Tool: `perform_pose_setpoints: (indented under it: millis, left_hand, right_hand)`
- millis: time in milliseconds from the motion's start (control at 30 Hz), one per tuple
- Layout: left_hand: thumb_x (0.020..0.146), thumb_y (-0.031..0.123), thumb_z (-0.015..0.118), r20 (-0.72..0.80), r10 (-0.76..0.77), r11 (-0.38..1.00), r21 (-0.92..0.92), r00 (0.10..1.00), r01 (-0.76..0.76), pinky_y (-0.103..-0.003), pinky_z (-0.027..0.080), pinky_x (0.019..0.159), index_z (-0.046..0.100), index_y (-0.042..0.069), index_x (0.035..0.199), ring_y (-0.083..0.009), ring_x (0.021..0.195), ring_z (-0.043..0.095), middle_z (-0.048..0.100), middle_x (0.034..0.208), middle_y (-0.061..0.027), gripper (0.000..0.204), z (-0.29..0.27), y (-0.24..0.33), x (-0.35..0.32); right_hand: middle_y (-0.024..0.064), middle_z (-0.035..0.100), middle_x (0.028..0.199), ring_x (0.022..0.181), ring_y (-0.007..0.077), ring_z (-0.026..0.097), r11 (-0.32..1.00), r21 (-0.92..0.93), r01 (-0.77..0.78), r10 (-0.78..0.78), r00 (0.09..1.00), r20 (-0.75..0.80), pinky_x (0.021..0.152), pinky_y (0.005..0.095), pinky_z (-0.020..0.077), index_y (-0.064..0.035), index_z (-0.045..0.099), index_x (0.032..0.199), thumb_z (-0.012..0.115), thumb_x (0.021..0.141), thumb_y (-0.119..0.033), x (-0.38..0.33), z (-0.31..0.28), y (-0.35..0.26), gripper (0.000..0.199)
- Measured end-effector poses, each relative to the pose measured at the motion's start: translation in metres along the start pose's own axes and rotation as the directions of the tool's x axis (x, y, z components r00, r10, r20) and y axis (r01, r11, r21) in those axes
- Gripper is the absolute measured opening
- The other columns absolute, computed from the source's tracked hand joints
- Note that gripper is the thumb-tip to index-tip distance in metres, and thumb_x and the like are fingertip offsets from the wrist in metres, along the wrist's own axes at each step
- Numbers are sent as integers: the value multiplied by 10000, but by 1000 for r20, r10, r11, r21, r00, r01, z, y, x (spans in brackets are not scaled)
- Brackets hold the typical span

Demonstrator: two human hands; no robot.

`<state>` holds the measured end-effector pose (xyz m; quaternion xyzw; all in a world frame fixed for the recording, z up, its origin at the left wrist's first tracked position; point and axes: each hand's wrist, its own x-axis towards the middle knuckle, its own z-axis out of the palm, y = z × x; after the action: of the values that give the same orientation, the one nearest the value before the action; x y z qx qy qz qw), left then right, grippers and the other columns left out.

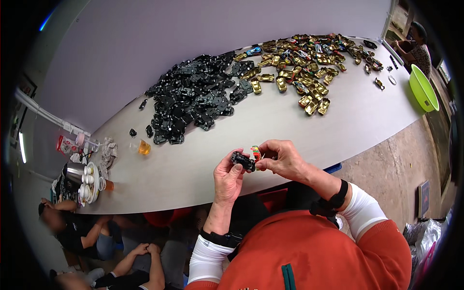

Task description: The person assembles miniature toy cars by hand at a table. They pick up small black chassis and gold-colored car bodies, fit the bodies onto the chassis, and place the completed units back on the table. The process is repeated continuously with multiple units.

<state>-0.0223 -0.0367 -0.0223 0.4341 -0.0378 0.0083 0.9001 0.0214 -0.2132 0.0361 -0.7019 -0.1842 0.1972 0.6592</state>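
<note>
The left hand (229,176) pinches a black toy-car base (241,161) between thumb and fingers, over the near edge of the worktop (261,123). The right hand (285,160), thumb and forefinger pressed together, seems to pinch a small red, green and yellow piece (255,151) at the base's right end; the exact contact is hidden. To do this well, keep the left grip steady and ease the piece squarely against the base with the right fingertips, never forcing it. The base's long axis slants from far left to near right; its front end I cannot tell. The piece points roughly away from the person. Farther off lie heaped black car parts (191,96) and, to their right, gold car shells (309,63)
</note>
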Motion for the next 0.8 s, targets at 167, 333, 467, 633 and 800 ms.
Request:
perform_pose_setpoints:
  millis: [167,333,467,633,800]
  left_hand:
    - [771,83,671,-5,2,999,53,1000,-2,-267,502,701,524,-27,1130,-155,855,585,599,1010,-101,403,6,3,-2]
    - [731,29,691,47,33,986,162,998,-41,-253,500,701,572,-30,1067,-147,856,583,590,955,-59,362,7,6,-4]
    - [726,-8,683,57,117,980,156,992,-124,-254,499,771,581,-33,1059,-147,884,582,575,963,-50,350,12,8,-6]
    - [728,-36,670,60,139,973,177,989,-147,-254,499,780,577,-43,1060,-148,885,584,571,973,-56,345,16,11,-11]
    - [734,-44,661,97,130,964,221,987,-148,-255,521,672,578,-46,1047,-150,784,600,583,929,-61,324,19,16,-11]
  right_hand:
    - [69,625,772,632,95,589,915,-240,323,-331,943,7,505,230,472,12,568,967,707,724,-23,2,2,23,282]
    - [130,603,791,683,254,626,844,-361,397,-409,911,48,596,323,517,-40,551,1044,717,679,-24,-5,8,1,401]
    - [120,589,794,667,281,611,751,-452,482,-480,868,127,579,345,509,-109,533,1121,714,672,-37,-6,9,1,489]
    - [108,582,768,659,267,606,734,-490,471,-467,873,140,560,336,505,-107,536,1137,709,656,-5,-10,11,-11,521]
    - [115,577,753,634,275,611,694,-533,484,-496,858,133,563,337,519,-86,521,1159,700,654,8,-14,14,-8,544]
